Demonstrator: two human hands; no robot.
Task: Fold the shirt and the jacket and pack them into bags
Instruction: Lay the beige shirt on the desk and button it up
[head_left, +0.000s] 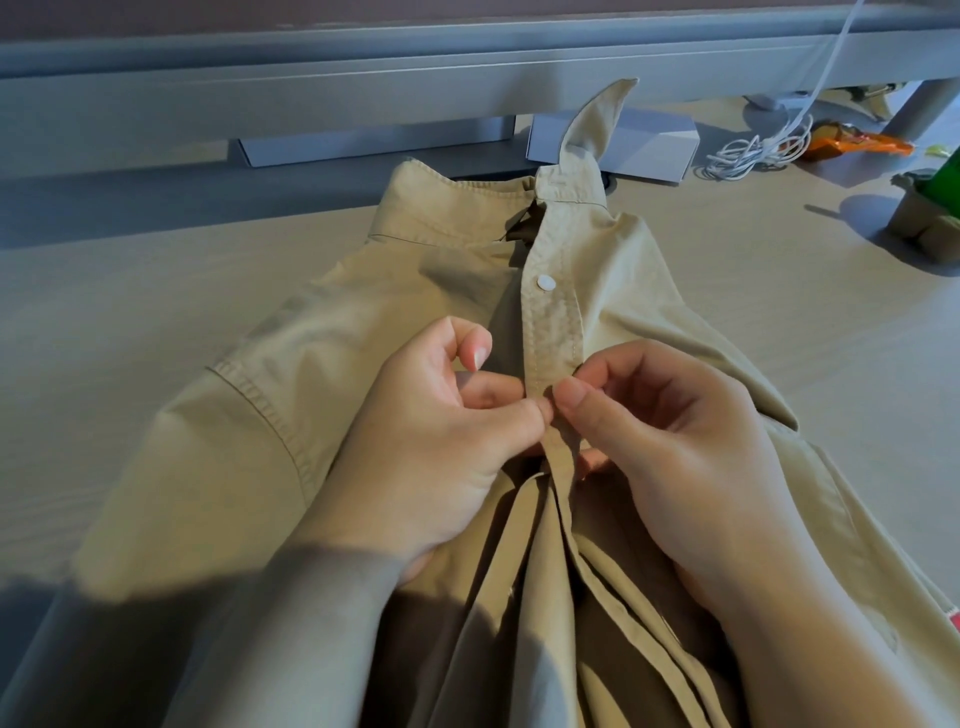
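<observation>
A beige button-up shirt (322, 415) lies front up on the pale table (104, 322), its collar at the far end and one collar tip standing up. A white button (545, 282) near the collar is fastened. My left hand (431, 441) and my right hand (670, 441) meet at the shirt's front placket (553, 338), just below that button. Thumb and forefinger of each hand pinch the placket edge from either side. Below my hands the shirt front hangs in loose folds toward me. No jacket or bag is in view.
A coiled white cable (753, 150) lies at the back right, with an orange wrapper (852, 143) beside it. A green object on a brown base (930, 208) stands at the right edge. A grey rail (363, 78) and a white box (649, 140) run along the table's back.
</observation>
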